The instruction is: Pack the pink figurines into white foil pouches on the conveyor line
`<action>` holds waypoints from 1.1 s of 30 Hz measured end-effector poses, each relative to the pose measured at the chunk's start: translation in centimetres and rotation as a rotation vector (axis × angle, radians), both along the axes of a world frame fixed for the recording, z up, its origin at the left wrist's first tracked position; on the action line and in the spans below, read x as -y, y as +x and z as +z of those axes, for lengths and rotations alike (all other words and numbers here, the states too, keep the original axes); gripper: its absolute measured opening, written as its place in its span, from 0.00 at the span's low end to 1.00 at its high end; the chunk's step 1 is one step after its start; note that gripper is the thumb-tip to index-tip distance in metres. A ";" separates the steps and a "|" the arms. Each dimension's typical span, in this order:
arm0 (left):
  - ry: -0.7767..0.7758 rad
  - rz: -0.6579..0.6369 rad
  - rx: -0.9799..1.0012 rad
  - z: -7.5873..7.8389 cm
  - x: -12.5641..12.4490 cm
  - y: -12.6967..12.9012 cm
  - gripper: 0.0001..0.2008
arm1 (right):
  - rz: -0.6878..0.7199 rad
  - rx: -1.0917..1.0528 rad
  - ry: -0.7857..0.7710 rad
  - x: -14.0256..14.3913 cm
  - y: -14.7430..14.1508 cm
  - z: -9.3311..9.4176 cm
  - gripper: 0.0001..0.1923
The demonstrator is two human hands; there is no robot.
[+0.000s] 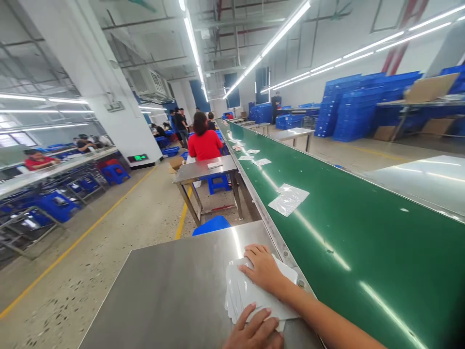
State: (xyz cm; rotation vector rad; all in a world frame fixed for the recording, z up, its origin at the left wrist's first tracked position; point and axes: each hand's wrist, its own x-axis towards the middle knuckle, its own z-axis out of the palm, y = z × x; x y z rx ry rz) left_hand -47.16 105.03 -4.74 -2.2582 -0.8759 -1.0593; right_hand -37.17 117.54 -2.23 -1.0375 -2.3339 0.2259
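Observation:
A loose pile of flat white plastic packets (238, 288) lies on the metal table beside the conveyor, its edges fanned unevenly. My right hand (264, 269) rests on the far part of the pile, thumb apart and fingers stretched over the top. At the near end, my left hand (254, 332) touches the packets with its fingers spread; its lower part is cut off by the frame. Neither hand is closed around a packet. To the right, a few similar packets (289, 199) lie on the green conveyor belt (348, 232).
The steel table (163, 291) meets the conveyor's metal rail (267, 218). Ahead are a blue stool (211, 225), another metal table (203, 169) and a seated person in red (205, 143). Blue crates (358, 106) are stacked at the right; a pillar (98, 72) stands left.

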 end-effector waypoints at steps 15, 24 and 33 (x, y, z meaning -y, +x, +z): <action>0.053 0.263 0.046 -3.0 -3.7 0.8 0.09 | 0.285 0.016 -0.174 -2.5 0.4 0.2 0.08; -0.415 0.185 -0.123 5.8 -5.6 -2.3 0.21 | -0.221 0.090 -0.101 -12.4 5.9 1.8 0.27; -1.045 -0.106 0.431 6.5 -14.2 0.3 0.17 | -0.470 0.195 -0.125 -13.3 10.7 -0.5 0.17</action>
